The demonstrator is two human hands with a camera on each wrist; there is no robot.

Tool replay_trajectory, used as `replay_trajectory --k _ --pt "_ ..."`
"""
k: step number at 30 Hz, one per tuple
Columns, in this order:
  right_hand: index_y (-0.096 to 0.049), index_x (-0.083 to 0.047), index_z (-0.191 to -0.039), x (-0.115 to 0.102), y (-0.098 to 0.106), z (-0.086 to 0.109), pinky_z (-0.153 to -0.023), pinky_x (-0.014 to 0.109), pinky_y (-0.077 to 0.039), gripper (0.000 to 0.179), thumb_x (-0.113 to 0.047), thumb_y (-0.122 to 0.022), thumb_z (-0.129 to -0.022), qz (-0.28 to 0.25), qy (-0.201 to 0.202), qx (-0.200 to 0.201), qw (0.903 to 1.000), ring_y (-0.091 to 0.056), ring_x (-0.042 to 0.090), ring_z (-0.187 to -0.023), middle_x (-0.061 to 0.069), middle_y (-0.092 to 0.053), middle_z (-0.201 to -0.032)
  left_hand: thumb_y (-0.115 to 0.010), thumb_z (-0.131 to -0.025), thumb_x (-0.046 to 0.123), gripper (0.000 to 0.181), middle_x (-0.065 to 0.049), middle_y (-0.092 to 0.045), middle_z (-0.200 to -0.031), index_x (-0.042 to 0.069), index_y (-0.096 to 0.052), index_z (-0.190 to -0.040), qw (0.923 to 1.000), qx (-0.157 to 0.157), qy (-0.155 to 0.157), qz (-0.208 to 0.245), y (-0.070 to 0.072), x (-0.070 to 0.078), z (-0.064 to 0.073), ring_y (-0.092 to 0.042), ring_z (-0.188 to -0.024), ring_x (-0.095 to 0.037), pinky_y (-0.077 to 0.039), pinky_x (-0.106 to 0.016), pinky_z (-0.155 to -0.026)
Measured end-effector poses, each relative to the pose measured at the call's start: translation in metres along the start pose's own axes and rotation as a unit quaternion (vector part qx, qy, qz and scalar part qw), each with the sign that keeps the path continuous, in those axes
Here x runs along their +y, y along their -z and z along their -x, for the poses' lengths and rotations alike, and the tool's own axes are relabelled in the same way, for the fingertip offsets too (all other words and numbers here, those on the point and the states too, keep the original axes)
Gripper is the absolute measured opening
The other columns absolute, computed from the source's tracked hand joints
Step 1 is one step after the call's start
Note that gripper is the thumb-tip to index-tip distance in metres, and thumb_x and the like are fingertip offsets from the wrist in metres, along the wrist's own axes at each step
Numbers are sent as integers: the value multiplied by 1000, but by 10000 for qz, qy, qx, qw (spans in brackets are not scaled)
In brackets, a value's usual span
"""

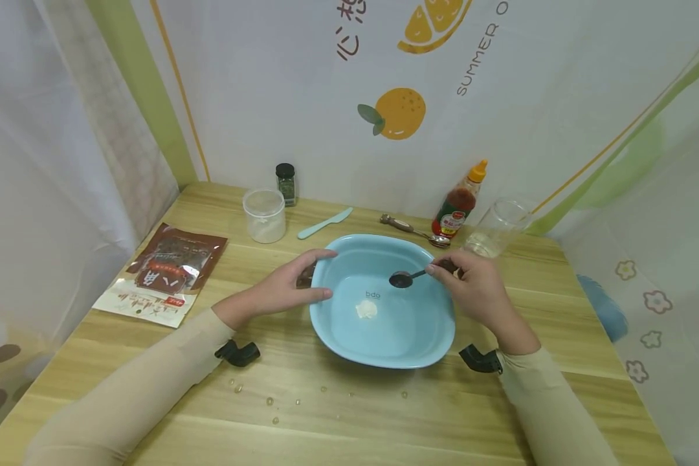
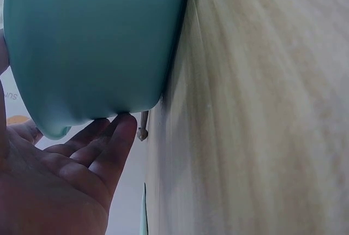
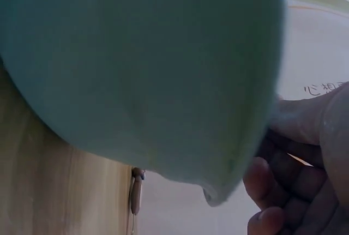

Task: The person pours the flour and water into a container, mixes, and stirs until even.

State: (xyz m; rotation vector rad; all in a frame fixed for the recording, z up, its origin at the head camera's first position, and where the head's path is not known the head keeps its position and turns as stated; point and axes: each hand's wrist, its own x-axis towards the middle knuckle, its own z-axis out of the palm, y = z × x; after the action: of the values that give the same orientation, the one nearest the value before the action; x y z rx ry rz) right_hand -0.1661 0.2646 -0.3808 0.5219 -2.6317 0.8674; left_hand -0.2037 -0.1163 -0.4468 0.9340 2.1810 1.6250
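Note:
A light-blue plastic basin [image 1: 384, 343] rests on the table, with a small heap of white powder [image 1: 366, 309] on its floor. My left hand [image 1: 288, 285] grips the basin's left side, thumb over the rim and fingers against the outer wall. The left wrist view shows those fingertips [image 2: 126, 120] on the wall. Over the basin's right part, my right hand [image 1: 479, 288] pinches the handle of a small dark brown spoon [image 1: 401, 279], its bowl above the basin floor. In the right wrist view the basin's wall [image 3: 136, 82] hides the spoon.
Behind the basin stand a clear tub [image 1: 265, 217], a spice jar [image 1: 287, 184], a sauce bottle [image 1: 456, 206] and a tilted clear cup [image 1: 497, 226]. A blue knife [image 1: 325, 223] and a metal spoon [image 1: 410, 229] lie there. Left is a star anise packet [image 1: 163, 275]; droplets [image 1: 270, 401] dot the front.

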Motion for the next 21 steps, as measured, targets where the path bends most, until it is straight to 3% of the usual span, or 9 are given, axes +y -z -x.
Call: replay_trajectory --k 9,16,21 --pt "-82 -6 -99 -2 -10 2 -58 26 -46 6 -10 -86 -100 235 225 -476 9983 -55 17 -73 0 -73 -86 -79 -104 14 75 -27 -56 -158 5 -40 -168 10000 -15 -20 -13 0 0 0 -66 -137 -43 -63 -44 -104" --pt "-81 -5 -98 1 -14 4 -60 28 -47 6 -7 -87 -98 459 469 -510 9965 -55 17 -74 3 -72 -87 -78 -105 15 75 -28 -57 -157 4 -40 -168 10000 -34 -13 35 0 0 -1 -66 -136 -44 -63 -44 -103" --pt "-82 -5 -98 1 -14 5 -63 30 -47 8 -12 -85 -101 583 381 -570 9959 -55 17 -77 3 -72 -88 -79 -104 14 76 -28 -57 -158 5 -40 -168 10000 -7 20 -13 0 -1 -1 -67 -136 -44 -64 -43 -103"
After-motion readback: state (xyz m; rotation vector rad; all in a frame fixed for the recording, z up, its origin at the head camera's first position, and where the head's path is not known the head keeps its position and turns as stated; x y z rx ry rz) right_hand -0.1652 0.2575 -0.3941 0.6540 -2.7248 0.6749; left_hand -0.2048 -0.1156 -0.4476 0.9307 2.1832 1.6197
